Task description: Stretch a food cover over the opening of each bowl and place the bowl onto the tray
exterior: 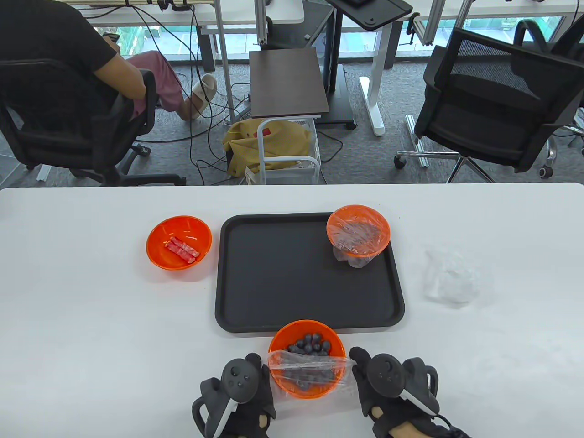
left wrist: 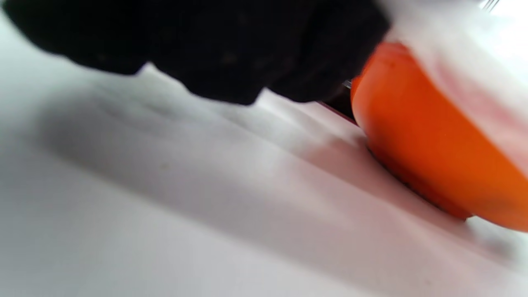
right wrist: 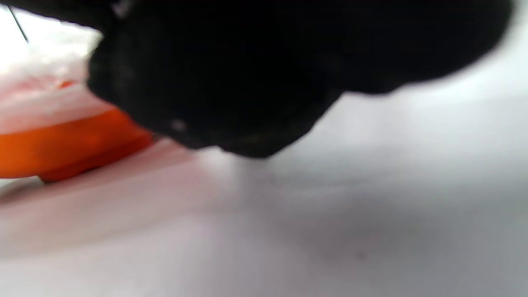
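An orange bowl of dark berries (exterior: 306,358) stands on the table just in front of the black tray (exterior: 283,292). A clear food cover (exterior: 315,365) lies stretched over its near half. My left hand (exterior: 258,372) grips the cover's left edge and my right hand (exterior: 358,365) grips its right edge. In the left wrist view the bowl (left wrist: 429,144) shows beside dark gloved fingers (left wrist: 231,45); in the right wrist view the bowl (right wrist: 62,144) shows blurred. A covered orange bowl (exterior: 358,230) stands in the tray's far right corner. An uncovered bowl with red sticks (exterior: 179,242) sits left of the tray.
A crumpled pile of clear covers (exterior: 451,278) lies on the white table (exterior: 91,342) right of the tray. Beyond the table's far edge are office chairs (exterior: 492,105), a seated person (exterior: 91,77) and a small cart (exterior: 287,150).
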{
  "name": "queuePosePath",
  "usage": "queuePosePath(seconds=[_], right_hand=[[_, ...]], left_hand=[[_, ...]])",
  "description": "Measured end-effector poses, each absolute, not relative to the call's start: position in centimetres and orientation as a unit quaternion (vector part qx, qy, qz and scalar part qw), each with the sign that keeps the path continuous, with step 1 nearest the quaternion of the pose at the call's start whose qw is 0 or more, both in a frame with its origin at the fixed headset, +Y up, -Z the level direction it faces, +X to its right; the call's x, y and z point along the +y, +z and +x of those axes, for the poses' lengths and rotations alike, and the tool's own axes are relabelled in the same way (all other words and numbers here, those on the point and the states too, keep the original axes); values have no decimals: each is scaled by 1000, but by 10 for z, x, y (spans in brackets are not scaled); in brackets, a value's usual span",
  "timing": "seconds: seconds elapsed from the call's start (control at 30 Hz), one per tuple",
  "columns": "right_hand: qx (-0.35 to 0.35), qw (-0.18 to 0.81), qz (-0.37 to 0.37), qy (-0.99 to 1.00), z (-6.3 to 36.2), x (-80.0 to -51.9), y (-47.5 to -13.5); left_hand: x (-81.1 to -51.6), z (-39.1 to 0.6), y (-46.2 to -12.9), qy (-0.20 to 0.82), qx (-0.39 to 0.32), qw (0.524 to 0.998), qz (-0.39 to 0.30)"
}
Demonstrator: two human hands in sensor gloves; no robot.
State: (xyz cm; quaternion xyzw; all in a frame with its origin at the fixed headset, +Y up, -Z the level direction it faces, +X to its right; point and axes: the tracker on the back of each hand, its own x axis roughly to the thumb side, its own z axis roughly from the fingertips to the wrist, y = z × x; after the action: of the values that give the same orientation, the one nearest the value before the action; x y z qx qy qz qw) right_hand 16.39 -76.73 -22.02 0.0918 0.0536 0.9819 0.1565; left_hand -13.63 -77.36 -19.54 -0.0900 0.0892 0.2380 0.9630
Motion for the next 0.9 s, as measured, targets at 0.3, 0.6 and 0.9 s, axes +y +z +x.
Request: queuePosePath(seconds=[0.3,0.6,0.9], right_hand=[[87,240,76,964,167,-771,-236],[102,257,76,958,170,-772,-247],[95,246,91,960,166,-772,-260]], left_hand=[[-781,-142,-209,286,74,946,-131],[-781,-140,-214,294,68,944,-132],[-779,-145,-227,309,70,935,-162]])
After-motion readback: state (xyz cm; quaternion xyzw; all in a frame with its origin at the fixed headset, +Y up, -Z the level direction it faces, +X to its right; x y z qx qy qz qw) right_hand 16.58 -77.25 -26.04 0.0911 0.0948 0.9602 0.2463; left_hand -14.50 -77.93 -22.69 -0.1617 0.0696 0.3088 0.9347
